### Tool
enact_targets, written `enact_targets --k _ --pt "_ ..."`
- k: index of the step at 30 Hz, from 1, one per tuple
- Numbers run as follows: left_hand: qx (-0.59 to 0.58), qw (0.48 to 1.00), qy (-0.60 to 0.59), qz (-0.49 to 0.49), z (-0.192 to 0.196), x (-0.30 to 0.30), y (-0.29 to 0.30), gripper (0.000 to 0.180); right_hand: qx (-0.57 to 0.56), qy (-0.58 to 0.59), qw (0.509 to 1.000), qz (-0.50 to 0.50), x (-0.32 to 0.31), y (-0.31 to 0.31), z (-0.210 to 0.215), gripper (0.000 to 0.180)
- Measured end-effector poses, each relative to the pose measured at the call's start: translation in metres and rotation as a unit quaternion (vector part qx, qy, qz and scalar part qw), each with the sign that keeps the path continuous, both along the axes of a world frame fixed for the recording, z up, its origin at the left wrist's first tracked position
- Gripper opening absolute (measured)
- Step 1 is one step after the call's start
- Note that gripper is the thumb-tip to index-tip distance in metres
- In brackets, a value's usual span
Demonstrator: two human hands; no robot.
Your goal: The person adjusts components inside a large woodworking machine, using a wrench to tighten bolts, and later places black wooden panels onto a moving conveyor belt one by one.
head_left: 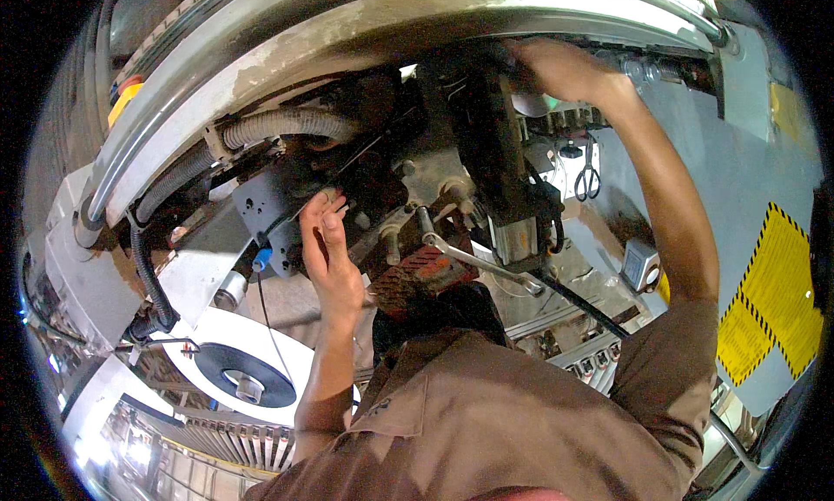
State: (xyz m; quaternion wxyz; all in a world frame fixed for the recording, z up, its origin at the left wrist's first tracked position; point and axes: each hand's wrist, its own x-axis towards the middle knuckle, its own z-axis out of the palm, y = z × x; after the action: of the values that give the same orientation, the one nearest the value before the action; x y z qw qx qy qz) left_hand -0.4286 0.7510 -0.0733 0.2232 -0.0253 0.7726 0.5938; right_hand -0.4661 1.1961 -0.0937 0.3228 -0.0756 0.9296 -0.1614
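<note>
My left hand (328, 253) is raised under the machine, its fingers stretched upward and partly apart. A thin dark line, like a cable or rod (358, 158), slants past its fingertips; whether they touch it I cannot tell. To the left of this hand hangs a blue connector (261, 259) with a thin black cable. My right hand (556, 69) reaches up behind a dark upright machine block (486, 128). Its fingers are hidden there, along with anything they hold. A metal wrench (478, 260) sits between my arms, its upper end at a bolt-like fitting.
A curved machine beam (365, 36) crosses overhead. Ribbed hoses (282, 128) run at the left, above a white disc with a black ring (248, 375). Scissors (587, 178) hang at the right, near a grey panel with a yellow label (769, 293). A black hose (582, 303) slopes beside my right arm.
</note>
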Motion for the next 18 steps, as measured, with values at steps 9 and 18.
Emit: enact_targets --k 9,18 --pt "-0.041 0.997 0.035 -0.045 0.002 -0.002 0.001 0.057 0.044 -0.009 0.998 -0.051 -0.003 -0.014 0.020 0.057" --pt "-0.003 1.000 0.014 -0.019 0.000 -0.001 -0.004 0.059 0.070 -0.068 0.994 -0.049 -0.018 -0.031 0.039 0.061"
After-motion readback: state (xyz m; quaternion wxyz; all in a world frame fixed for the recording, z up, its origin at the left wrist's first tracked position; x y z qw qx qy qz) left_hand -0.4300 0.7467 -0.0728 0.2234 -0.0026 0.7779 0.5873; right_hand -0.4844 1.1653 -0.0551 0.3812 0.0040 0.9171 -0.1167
